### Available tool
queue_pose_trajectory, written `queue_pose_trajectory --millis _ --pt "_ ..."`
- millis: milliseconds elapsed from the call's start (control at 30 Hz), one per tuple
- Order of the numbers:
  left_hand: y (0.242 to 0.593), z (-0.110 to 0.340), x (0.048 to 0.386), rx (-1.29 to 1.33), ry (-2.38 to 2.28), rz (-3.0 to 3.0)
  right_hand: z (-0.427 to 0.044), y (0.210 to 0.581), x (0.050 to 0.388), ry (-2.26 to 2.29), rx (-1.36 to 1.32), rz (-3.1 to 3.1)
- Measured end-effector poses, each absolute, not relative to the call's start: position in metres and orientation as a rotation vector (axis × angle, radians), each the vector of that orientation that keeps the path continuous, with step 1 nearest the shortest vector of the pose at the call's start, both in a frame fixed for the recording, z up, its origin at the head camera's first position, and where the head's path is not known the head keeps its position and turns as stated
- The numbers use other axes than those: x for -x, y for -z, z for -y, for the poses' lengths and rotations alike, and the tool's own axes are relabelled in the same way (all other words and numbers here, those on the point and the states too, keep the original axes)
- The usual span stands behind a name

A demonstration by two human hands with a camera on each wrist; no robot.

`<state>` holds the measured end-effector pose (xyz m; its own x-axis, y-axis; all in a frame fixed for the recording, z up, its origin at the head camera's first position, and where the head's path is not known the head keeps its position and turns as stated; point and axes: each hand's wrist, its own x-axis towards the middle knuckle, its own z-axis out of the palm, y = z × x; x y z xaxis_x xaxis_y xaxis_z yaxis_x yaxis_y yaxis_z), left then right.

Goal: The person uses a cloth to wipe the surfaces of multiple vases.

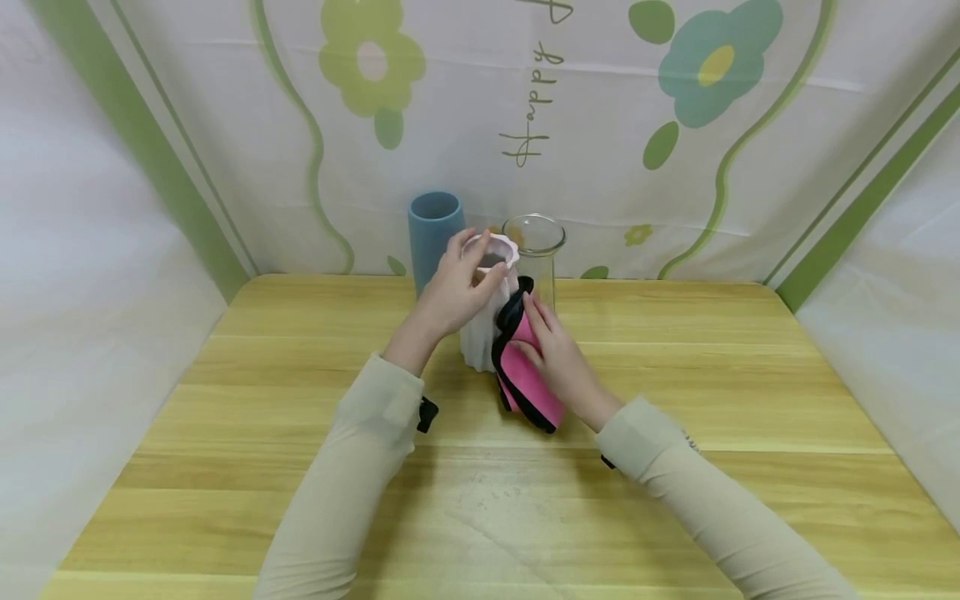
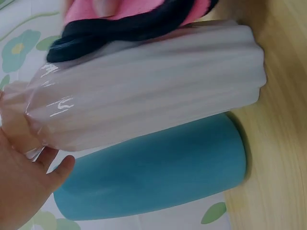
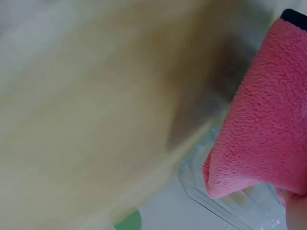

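A white fluted vase with a pinkish scalloped rim stands upright on the table. My left hand grips it around the top, as the left wrist view also shows at the vase's neck. In my right hand is a pink cloth with black edging, held against the vase's right side. The right wrist view shows the cloth's fluffy pink surface close up, with only a bit of the hand at the edge.
Just left of the white vase stands a blue cylindrical vase. A clear glass vase stands behind the cloth on the right. All are near the back of the wooden table, before a flower-printed curtain.
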<state>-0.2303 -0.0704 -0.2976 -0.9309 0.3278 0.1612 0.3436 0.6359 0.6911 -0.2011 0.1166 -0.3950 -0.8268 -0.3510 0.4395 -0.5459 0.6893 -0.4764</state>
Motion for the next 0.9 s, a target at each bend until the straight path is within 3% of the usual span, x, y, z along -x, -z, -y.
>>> queue_pose_trajectory --millis 300,900 --pt "0.295 0.067 0.228 0.578 1.160 2.811 -0.120 0.412 0.195 -0.843 -0.680 2.676" --pt "0.293 0.070 0.228 0.598 1.200 2.868 -0.112 0.373 0.200 -0.940 -0.683 2.467"
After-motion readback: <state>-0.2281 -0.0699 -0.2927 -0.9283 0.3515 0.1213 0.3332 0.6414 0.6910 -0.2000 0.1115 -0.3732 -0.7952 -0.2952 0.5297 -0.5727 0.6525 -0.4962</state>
